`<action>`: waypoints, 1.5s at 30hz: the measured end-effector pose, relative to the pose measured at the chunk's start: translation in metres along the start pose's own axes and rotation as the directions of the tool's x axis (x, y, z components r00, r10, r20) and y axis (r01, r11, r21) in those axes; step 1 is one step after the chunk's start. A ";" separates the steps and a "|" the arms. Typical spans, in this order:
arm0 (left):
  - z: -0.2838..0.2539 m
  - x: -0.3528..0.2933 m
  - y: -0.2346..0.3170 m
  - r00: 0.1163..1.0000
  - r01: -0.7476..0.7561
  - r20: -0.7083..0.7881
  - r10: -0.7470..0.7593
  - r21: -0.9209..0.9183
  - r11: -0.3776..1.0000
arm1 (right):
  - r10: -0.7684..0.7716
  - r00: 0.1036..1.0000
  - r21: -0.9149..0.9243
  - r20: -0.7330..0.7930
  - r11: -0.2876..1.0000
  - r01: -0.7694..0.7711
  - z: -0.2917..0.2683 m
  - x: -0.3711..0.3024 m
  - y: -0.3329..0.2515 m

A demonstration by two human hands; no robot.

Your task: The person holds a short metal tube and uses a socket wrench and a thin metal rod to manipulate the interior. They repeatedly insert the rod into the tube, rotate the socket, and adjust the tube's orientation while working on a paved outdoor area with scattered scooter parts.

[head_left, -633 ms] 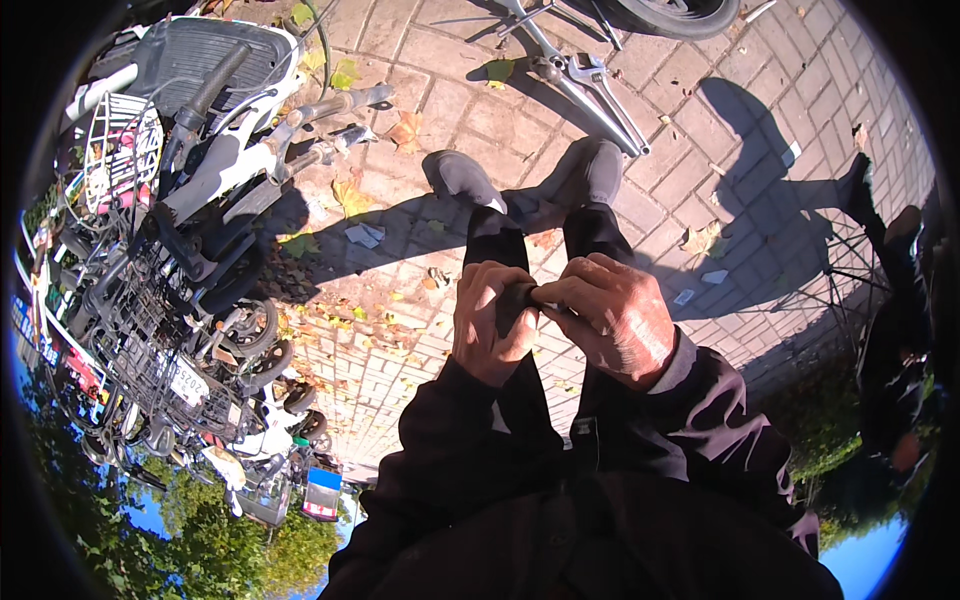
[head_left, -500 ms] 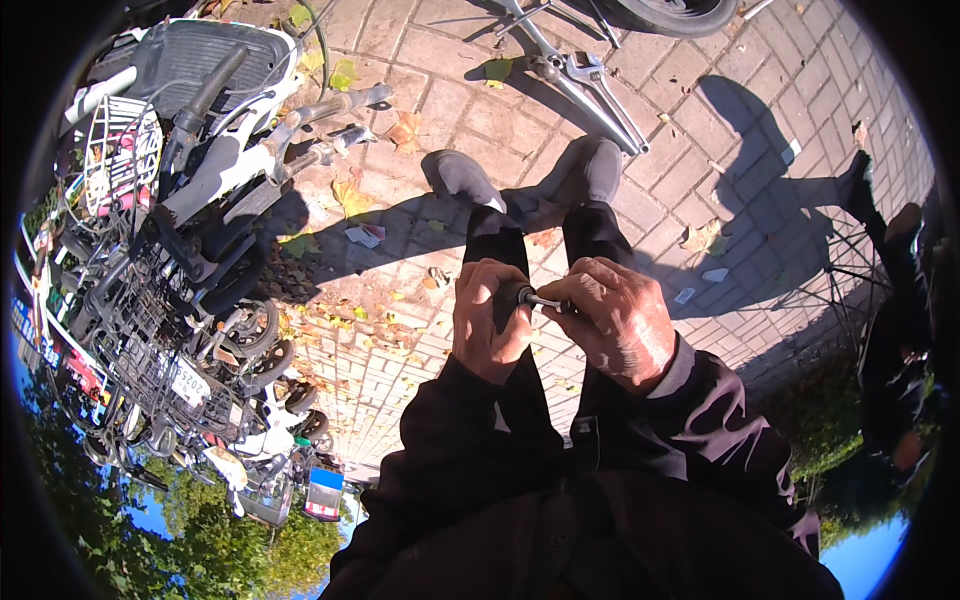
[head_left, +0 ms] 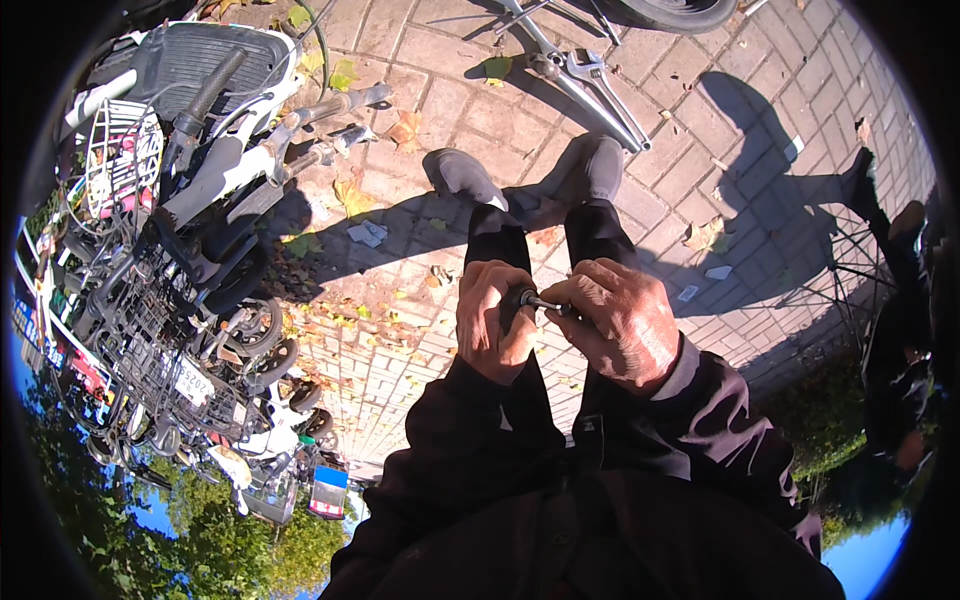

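I stand on brick paving (head_left: 430, 120) in dark trousers and grey shoes (head_left: 462, 176). My left hand (head_left: 492, 322) is wrapped around the dark handle of a small hand tool (head_left: 522, 298). A short metal shaft (head_left: 545, 303) sticks out of the handle toward the right. My right hand (head_left: 618, 322) pinches the end of that shaft between thumb and fingers. Both hands are held together in front of my waist, over my legs. The tip of the shaft is hidden by my right fingers.
A row of parked scooters and bicycles with wire baskets (head_left: 170, 260) fills the left side. A metal bicycle frame part (head_left: 580, 80) lies on the paving ahead, below a tyre (head_left: 680, 12). Another person in dark clothes (head_left: 895, 300) stands at the right. Dry leaves lie scattered.
My hands have drawn slightly apart, so the metal shaft between them now shows. They stay in front of my waist.
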State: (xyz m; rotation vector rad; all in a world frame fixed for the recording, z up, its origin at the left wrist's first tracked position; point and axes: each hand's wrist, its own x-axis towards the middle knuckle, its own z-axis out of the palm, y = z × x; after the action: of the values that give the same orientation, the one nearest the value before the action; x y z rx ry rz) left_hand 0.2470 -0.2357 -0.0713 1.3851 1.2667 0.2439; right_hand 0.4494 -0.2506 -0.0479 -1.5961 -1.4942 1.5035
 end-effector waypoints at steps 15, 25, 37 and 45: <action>0.002 0.001 0.000 0.996 -0.053 0.068 0.054 -0.017 0.998 | 0.110 0.987 0.164 -0.116 0.982 -0.090 0.003 -0.007 0.002; -0.002 -0.006 -0.003 0.960 0.245 0.156 -0.231 -0.074 0.967 | 0.290 0.952 0.196 -0.093 0.943 -0.268 0.008 -0.003 0.008; -0.004 0.003 0.006 0.952 0.245 0.213 -0.220 -0.099 0.965 | 0.214 0.975 0.202 -0.066 0.959 -0.197 0.004 -0.002 0.018; -0.004 0.004 -0.003 0.998 -0.039 0.060 0.020 0.352 0.935 | 0.362 0.929 0.210 0.076 0.905 -0.370 0.011 0.002 0.036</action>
State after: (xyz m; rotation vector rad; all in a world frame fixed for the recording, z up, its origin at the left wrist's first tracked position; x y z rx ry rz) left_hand 0.2444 -0.2310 -0.0747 1.7054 1.2861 -0.0054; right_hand 0.4527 -0.2628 -0.0831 -1.7877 -1.0323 1.8367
